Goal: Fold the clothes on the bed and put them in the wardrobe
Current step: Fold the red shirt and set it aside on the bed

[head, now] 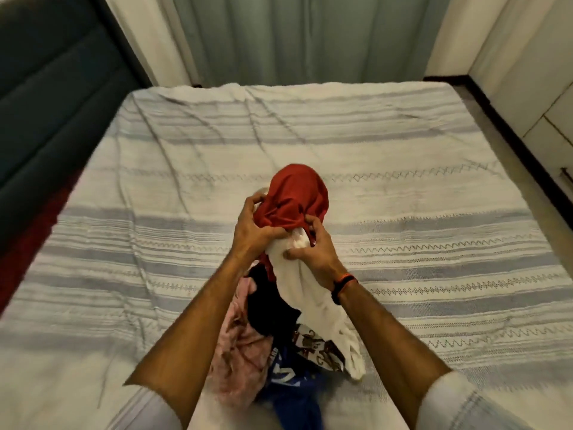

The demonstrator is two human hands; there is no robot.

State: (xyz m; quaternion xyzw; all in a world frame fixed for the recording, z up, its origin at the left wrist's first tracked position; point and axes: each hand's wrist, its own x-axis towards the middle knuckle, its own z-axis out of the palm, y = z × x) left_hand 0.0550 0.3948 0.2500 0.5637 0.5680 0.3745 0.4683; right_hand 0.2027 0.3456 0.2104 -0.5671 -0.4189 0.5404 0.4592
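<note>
Blue garment (294, 389) is lying nearest cam, bottom of the pile, w/ pink cloth (238, 361) on its left, black piece (273, 308) above it and a patterned piece (319, 346) to the right, all bunched and overlapping on the bed (434, 243). Pile is sitting on the near-centre of the striped cover, just in front of the person. Both arms are reaching over it. Left hand (257, 225) is gripping the red garment (297, 197), fingers curled into the cloth at its lower left edge, lifting it off the pile so it's hanging bunched. Right hand (313, 252) is pinching where the red hem is meeting the white garment (316, 305), thumb pressing on the white cloth; cannot tell exactly which of the 2 layers the fingers are catching. Handling, as a guess: all pieces are looking light, soft, limp, no stiffness, so they'll be sagging and dragging neighbours along; red fabric is looking a bit smooth, maybe slippery. Nothing fragile. Best hold is prob. at hem corners or shoulder seams, one per hand, then shaking it flat before folding; grabbing mid-cloth is only making a wad. Red and white seem tangled, so separating them first is needed. Wardrobe (527, 72) seems to be the white panels at right, not sure. No folding done yet.
</note>
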